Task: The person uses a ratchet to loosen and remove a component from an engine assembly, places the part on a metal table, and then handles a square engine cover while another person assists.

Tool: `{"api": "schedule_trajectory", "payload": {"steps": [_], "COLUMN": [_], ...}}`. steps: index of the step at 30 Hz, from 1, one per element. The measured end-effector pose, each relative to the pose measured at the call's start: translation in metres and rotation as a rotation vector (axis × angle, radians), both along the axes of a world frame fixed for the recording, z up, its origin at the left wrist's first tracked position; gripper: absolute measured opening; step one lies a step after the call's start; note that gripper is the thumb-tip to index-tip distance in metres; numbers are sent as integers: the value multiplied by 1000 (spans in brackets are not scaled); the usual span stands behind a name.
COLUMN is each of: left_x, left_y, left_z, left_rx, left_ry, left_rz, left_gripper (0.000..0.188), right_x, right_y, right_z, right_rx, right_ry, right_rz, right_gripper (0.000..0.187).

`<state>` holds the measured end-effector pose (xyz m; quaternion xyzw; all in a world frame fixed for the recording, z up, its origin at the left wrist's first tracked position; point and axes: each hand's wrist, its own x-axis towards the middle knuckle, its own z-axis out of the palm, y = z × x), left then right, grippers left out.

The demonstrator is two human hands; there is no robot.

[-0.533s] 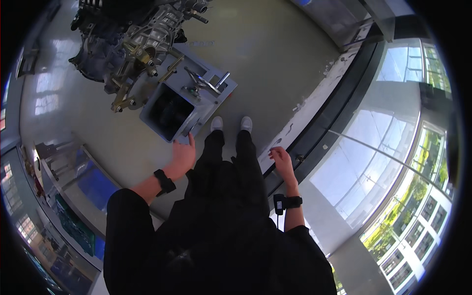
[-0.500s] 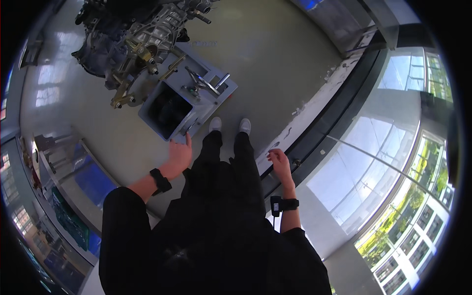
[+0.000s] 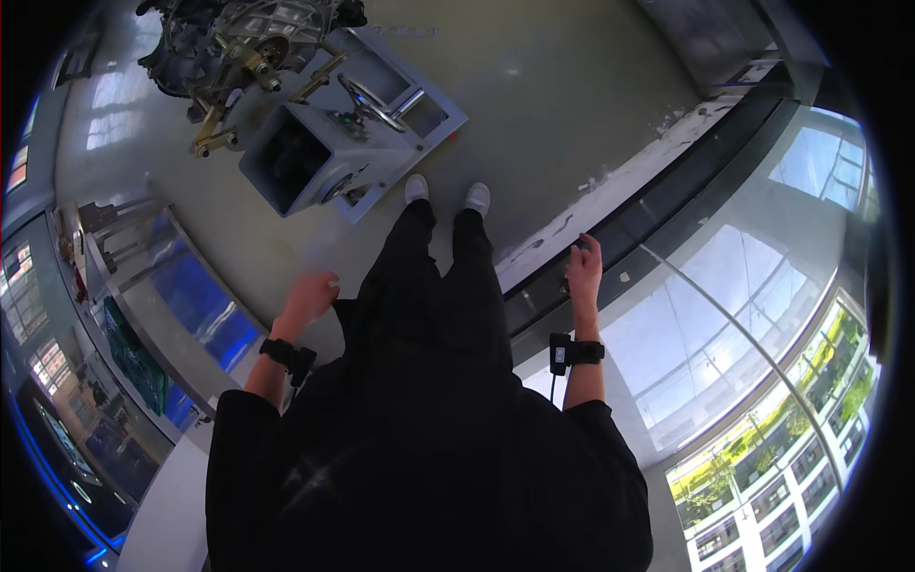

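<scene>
L hand (image 3: 311,297) drawn back from stand (image 3: 386,154), blurred, grip unclear, R hand (image 3: 584,271) loosely spread

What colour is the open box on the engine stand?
The open box is blue-grey outside and dark inside; best seen in the head view.

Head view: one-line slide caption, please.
Left hand and right hand spread apart over the floor, neither touching the grey stand or metal assembly ahead.
</scene>
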<state>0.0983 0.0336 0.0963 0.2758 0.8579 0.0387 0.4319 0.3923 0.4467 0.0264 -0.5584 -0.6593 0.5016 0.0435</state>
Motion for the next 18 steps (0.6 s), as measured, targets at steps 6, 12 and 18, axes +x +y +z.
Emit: {"api": "schedule_trajectory", "payload": {"steps": [6, 12, 18], "left_x": [-2, -25, -48], "left_y": [-26, 0, -2], "left_z": [-21, -11, -1], "left_rx": [-109, 390, 384], "left_ry": [-66, 178, 168], "left_rz": [276, 478, 512], "left_gripper": [27, 30, 30], "right_x": [-3, -64, -91], "right_y": [27, -10, -19], "right_z": [-11, 25, 26], "right_rx": [-87, 11, 88], "right_ry": [81, 367, 139], "right_rz": [-4, -3, 331], "right_gripper": [33, 46, 26]}}
